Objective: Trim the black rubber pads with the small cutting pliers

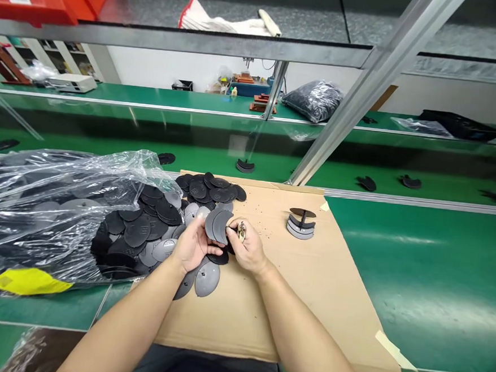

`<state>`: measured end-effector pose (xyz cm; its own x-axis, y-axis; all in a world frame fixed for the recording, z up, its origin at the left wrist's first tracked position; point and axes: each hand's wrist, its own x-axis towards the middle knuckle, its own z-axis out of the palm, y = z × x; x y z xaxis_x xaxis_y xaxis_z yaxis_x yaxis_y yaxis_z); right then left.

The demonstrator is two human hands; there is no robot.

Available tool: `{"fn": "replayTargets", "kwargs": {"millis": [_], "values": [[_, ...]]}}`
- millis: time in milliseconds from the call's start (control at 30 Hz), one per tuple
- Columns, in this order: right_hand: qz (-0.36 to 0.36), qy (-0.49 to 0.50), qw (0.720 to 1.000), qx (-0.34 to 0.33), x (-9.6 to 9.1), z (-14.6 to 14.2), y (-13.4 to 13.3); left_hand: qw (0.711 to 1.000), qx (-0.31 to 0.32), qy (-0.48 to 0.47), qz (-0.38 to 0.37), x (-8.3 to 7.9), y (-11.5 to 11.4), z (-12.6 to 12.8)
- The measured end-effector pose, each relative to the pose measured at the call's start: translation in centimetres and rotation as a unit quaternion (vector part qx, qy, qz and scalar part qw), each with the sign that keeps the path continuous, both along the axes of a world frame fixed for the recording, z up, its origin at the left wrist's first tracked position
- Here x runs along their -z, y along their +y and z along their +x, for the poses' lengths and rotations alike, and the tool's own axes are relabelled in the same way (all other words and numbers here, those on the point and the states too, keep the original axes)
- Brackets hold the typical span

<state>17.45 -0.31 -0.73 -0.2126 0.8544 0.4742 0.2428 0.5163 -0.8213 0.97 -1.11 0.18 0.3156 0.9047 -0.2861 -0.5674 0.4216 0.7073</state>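
Note:
My left hand (191,246) is closed on the edge of a grey plastic part with crescent-shaped plates (217,224), held up over the cardboard. Close beside it, my right hand (248,249) is closed around a small brass-coloured metal tool (241,231), its exact kind partly hidden by the fingers. The right fingertips meet the part's right side. Below and left of my hands lie loose oval discs, black (138,232) and grey (207,278). To the right, a similar part with a black oval top and grey crescents (300,226) stands upright on the cardboard.
A clear plastic bag (51,206) full of discs lies at left, with a yellow label (31,281). The cardboard sheet (308,303) is taped to the green bench. Beyond runs a green conveyor (207,156) carrying several parts, behind a slanted metal post (364,98).

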Motion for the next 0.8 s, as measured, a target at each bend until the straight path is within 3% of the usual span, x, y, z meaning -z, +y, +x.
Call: {"fn": "replayTargets", "kwargs": {"millis": [133, 333, 467, 600, 800], "values": [[0.039, -0.072, 0.997, -0.007, 0.2, -0.1, 0.1, 0.997, -0.006, 0.074, 0.020, 0.0, -0.1, 0.1], [0.045, -0.165, 0.980, 0.104, -0.5, 0.8, -0.3, 0.990, -0.123, 0.060, 0.027, 0.0, 0.7, -0.4], [0.091, -0.271, 0.956, 0.071, -0.3, 0.7, -0.3, 0.992, -0.120, -0.004, -0.031, -0.1, 1.2, -1.0], [0.135, -0.274, 0.949, 0.075, 0.2, 0.1, -0.3, 0.990, -0.107, -0.055, -0.073, -0.2, 1.0, -0.9], [0.151, -0.263, 0.950, 0.072, -0.1, 0.2, -0.4, 0.989, -0.102, -0.073, -0.076, -0.2, 1.0, -0.9]]}}
